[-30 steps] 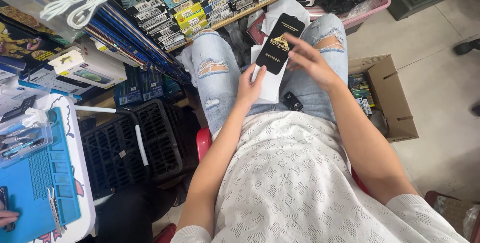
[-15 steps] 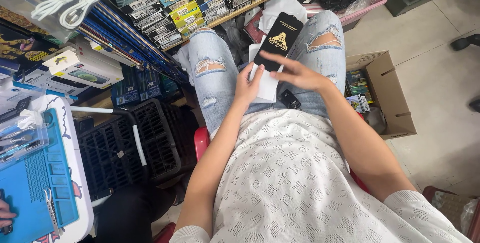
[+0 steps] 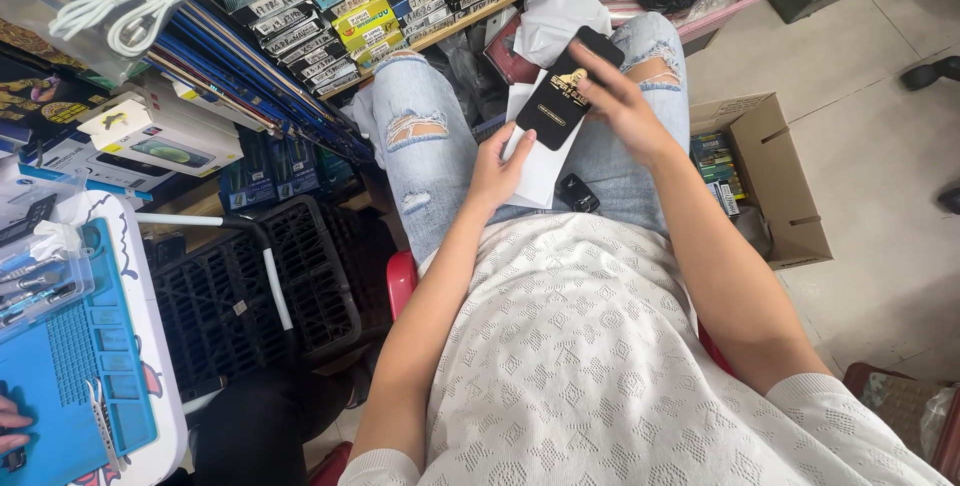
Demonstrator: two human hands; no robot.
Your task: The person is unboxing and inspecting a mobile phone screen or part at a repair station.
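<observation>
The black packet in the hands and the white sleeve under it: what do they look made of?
Black packet: probably coated card, flat and stiff, slight sheen, gold print. White sleeve: looks like matte paper or thin card. Left hand and right hand hold both.

Both hands (image 3: 500,171) (image 3: 625,106) forward, fingers curled

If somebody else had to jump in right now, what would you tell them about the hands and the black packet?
Left hand: holds the lower end of the flat black packet and the white sheet behind it, over the lap.
Right hand: fingers on the packet's upper end.
Nearby: a small black object lies on the lap; an open cardboard box sits on the floor.
Done: packet is in hand.
Left: whether it is opened cannot be told.
</observation>
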